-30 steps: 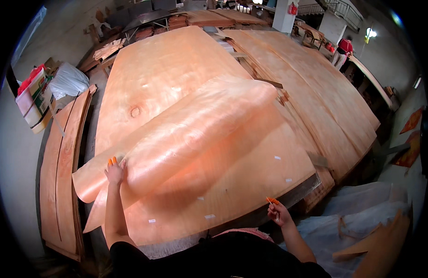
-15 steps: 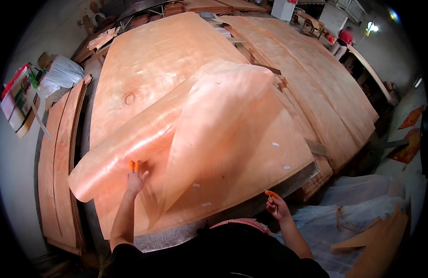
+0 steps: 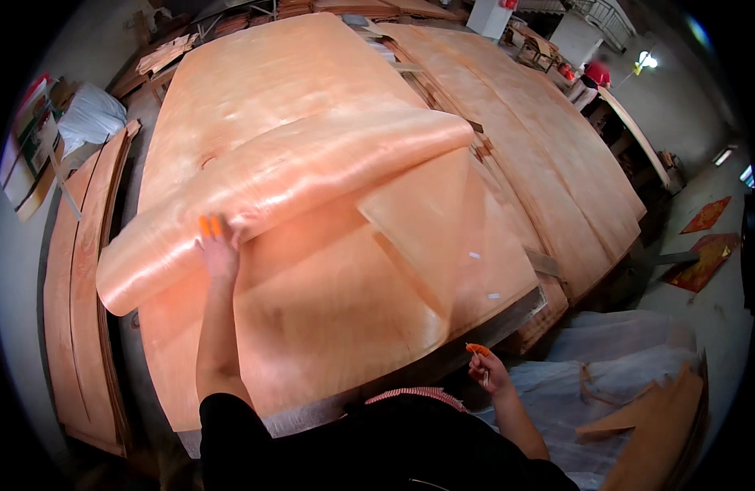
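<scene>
A large sheet of thin wood veneer [image 3: 328,319] lies over the stack in front of me. Its far part is bent up into a long, shiny roll [image 3: 267,192] running from lower left to upper right. My left hand [image 3: 220,250], fingers outstretched and orange covers on two of them, presses against the near side of this roll. On the right, a loose veneer flap [image 3: 418,229] comes down over the sheet, its edges lifted. Off the stack's near edge, my right hand [image 3: 492,375] is closed in a pinch on a small pale strip; an orange cover sits on one finger.
Small white strips [image 3: 474,254] stick to the sheet's right side. More veneer stacks stand to the right [image 3: 525,139] and left [image 3: 83,286]. Plastic sheeting [image 3: 549,393] with a torn wood piece [image 3: 639,434] lies lower right. A person [image 3: 592,80] stands far right.
My left hand has pushed the roll away from me. The raised veneer fold has come down across the sheet, covering two white strips. My right hand stays closed near the same spot.
</scene>
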Action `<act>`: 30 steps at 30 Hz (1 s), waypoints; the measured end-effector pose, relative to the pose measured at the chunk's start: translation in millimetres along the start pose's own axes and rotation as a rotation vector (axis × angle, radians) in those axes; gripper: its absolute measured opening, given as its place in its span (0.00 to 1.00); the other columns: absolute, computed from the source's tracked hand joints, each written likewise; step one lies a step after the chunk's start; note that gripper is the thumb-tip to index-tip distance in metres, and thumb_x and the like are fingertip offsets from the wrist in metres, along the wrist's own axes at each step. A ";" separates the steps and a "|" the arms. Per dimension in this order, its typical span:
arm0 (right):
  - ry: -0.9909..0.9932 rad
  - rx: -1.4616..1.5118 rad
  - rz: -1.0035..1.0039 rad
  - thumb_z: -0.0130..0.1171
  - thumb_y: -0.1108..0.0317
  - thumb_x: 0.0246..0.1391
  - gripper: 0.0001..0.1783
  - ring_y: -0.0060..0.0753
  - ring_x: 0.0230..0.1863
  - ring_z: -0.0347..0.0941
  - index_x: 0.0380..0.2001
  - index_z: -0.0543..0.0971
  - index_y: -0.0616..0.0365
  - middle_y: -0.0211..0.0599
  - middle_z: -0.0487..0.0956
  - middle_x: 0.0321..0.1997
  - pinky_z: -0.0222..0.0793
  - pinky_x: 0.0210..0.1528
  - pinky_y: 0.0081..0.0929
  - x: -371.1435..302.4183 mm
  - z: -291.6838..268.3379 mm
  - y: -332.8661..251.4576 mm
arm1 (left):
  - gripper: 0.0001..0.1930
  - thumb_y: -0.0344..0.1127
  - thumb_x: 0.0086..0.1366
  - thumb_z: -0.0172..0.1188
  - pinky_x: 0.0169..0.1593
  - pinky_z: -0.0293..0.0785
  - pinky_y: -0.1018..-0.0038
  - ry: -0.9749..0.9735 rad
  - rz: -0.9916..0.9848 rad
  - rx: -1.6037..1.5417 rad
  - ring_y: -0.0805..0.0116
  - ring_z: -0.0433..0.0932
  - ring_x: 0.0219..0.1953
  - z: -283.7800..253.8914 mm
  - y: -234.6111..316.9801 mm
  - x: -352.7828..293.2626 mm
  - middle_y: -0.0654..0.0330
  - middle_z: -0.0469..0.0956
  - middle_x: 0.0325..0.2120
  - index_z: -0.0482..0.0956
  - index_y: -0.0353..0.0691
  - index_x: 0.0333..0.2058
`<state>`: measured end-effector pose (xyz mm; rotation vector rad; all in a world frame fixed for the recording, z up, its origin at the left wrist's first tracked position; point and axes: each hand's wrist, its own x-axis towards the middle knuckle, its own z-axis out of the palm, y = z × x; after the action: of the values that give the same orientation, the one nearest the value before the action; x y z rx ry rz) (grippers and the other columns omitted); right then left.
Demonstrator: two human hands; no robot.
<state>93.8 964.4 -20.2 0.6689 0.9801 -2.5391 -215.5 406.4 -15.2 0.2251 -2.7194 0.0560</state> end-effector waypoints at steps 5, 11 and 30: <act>0.044 -0.082 0.015 0.46 0.72 0.56 0.15 0.15 0.19 0.62 0.48 0.69 0.61 0.28 0.69 0.23 0.72 0.32 0.21 -8.0 -7.1 9.5 | 0.36 0.59 0.58 0.46 0.61 0.43 0.52 -0.280 0.044 0.109 0.60 0.44 0.64 31.3 25.9 9.5 0.59 0.46 0.62 0.52 0.46 0.60; 0.128 -0.186 -0.006 0.47 0.70 0.57 0.15 0.16 0.20 0.65 0.47 0.69 0.61 0.28 0.71 0.24 0.72 0.31 0.18 -15.8 2.3 15.1 | 0.34 0.59 0.59 0.44 0.57 0.49 0.50 -0.200 -0.011 0.052 0.58 0.50 0.62 26.3 33.4 66.5 0.57 0.50 0.61 0.55 0.44 0.58; -0.155 -0.891 0.145 0.46 0.70 0.57 0.13 0.16 0.23 0.64 0.44 0.70 0.62 0.29 0.72 0.25 0.62 0.27 0.15 108.8 -13.2 7.3 | 0.35 0.48 0.54 0.57 0.61 0.46 0.58 -0.688 0.306 -0.500 0.51 0.51 0.61 -69.4 131.6 -297.4 0.47 0.49 0.60 0.59 0.33 0.56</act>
<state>10.6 953.3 -91.1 0.2492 1.7283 -1.7137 58.8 585.6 -72.2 -0.3911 -3.2865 -0.7307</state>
